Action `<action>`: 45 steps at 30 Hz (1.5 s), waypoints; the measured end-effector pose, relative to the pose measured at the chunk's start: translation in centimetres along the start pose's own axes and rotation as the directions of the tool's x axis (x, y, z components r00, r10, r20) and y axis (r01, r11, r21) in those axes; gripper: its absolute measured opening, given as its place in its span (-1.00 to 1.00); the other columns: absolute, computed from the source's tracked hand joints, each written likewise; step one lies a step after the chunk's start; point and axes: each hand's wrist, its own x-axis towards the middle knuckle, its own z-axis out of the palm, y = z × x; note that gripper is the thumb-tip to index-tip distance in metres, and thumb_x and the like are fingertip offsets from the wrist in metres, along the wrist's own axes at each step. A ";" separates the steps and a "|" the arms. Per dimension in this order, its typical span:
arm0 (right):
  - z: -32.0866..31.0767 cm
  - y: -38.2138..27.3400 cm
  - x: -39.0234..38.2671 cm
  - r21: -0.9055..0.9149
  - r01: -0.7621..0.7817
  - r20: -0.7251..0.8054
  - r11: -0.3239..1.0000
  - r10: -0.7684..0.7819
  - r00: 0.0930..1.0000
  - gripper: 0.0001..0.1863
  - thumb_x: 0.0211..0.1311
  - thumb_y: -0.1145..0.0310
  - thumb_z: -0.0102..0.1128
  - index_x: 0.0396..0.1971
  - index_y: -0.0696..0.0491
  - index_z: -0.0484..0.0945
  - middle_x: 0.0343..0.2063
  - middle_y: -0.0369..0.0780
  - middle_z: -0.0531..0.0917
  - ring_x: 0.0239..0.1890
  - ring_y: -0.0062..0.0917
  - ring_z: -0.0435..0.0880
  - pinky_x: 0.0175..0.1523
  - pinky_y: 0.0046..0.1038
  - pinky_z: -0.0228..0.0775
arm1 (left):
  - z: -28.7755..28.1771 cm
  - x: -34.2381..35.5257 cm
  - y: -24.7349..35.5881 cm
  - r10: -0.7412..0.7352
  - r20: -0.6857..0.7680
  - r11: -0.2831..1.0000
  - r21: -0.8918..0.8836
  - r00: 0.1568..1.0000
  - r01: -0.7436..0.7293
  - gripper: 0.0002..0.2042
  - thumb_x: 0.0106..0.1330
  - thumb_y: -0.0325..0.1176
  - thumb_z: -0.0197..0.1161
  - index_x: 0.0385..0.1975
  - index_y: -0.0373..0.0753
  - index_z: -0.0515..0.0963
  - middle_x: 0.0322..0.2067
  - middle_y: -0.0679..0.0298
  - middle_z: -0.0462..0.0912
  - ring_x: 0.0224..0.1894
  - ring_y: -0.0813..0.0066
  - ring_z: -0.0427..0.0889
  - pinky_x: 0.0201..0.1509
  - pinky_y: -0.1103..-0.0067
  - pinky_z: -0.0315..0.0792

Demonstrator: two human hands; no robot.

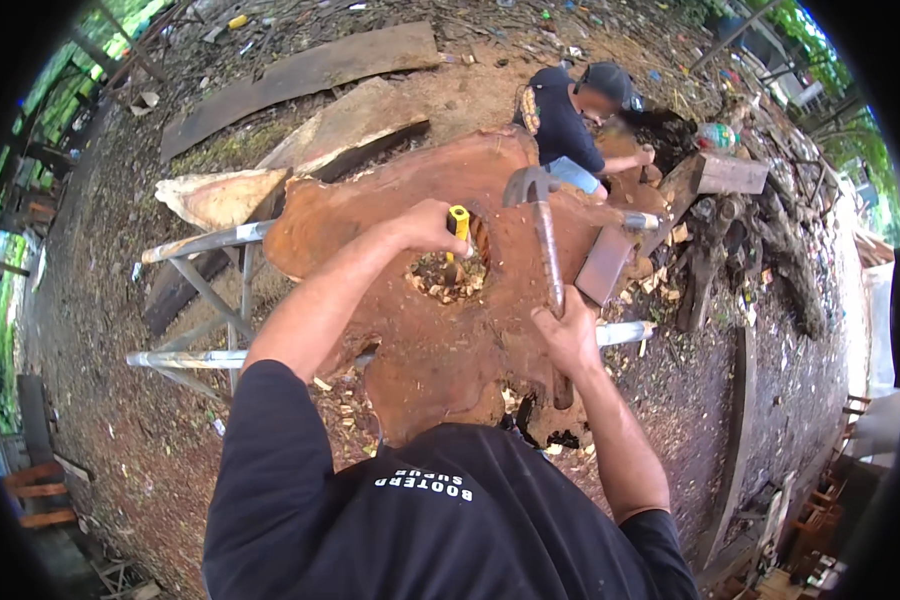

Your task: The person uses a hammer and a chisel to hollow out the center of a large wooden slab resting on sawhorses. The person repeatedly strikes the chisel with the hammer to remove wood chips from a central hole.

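Note:
My left hand (432,228) is closed round the yellow and black handle of a chisel (458,222), held upright over a ragged hole in a broad reddish-brown wood slab (420,350). The chisel's lower end is inside the hole, among pale wood chips (458,284). In my right hand (571,330) is a claw hammer (550,250), gripped by its long handle. The hammer's head is raised to the right of the chisel and apart from it. My fingers partly hide both handles.
Metal trestle bars (210,243) hold up the slab. At the far right a co-worker (575,125) bends over the slab's edge. A rectangular brown block (604,265) lies on its right side. Cut planks (310,85) and gnarled wood (730,240) lie around on the littered ground.

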 end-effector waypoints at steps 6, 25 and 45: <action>-2.1 0.5 -2.1 0.390 -0.128 0.033 0.912 0.125 0.992 -0.75 0.22 0.33 0.25 -0.21 0.16 0.49 -0.60 -0.32 0.49 -0.71 -0.62 0.49 -0.63 -0.48 0.39 | -2.9 -3.1 1.9 -0.040 -0.252 0.971 -0.239 0.967 -0.022 -0.70 0.11 -0.10 0.58 -0.28 -0.11 0.71 -0.34 0.41 0.74 -0.28 0.61 0.65 -0.11 0.57 0.53; -0.9 4.8 -4.2 0.540 -0.244 0.125 0.805 0.210 0.970 -0.70 0.21 0.30 0.23 -0.20 0.20 0.47 -0.58 -0.25 0.56 -0.71 -0.59 0.54 -0.59 -0.46 0.40 | -0.8 -1.0 4.5 0.064 -0.435 0.966 0.254 0.898 0.054 -0.56 0.14 0.10 0.46 -0.36 -0.23 0.71 -0.44 0.26 0.73 -0.35 0.35 0.73 -0.21 0.43 0.56; -0.8 5.9 -5.1 0.587 -0.286 0.173 0.758 0.227 0.958 -0.65 0.20 0.27 0.24 -0.16 0.23 0.49 -0.56 -0.23 0.61 -0.69 -0.58 0.59 -0.55 -0.43 0.47 | 3.5 0.6 -0.2 -0.127 -0.308 0.966 0.177 0.943 0.188 -0.70 0.11 -0.02 0.50 -0.30 -0.06 0.73 -0.41 0.27 0.77 -0.34 0.35 0.74 -0.18 0.45 0.59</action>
